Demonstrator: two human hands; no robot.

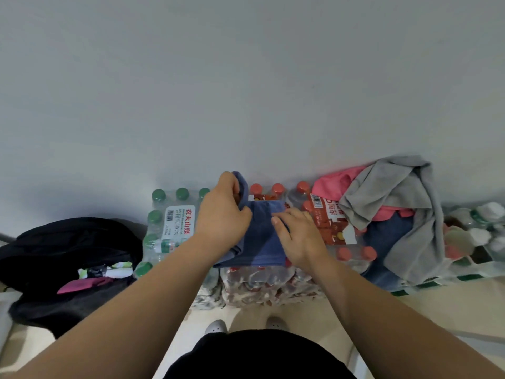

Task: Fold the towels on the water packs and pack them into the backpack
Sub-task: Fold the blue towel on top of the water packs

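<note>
A blue towel (262,236) lies partly folded on the red-capped water pack (341,236) in front of me. My left hand (221,212) grips its raised far-left corner. Fingers apart, my right hand (295,233) presses flat on the towel's right edge. A pile of towels sits on the packs to the right: a grey towel (396,203) on top, a pink towel (336,181) and another blue towel (388,242) under it. The black backpack (54,250) stands open on the floor at the left, with folded cloth inside.
A green-capped water pack (169,222) stands between the backpack and the towel. More bottle packs with white caps (481,236) lie at the far right. A plain wall rises right behind the packs. My shoes (216,326) stand on the tiled floor below.
</note>
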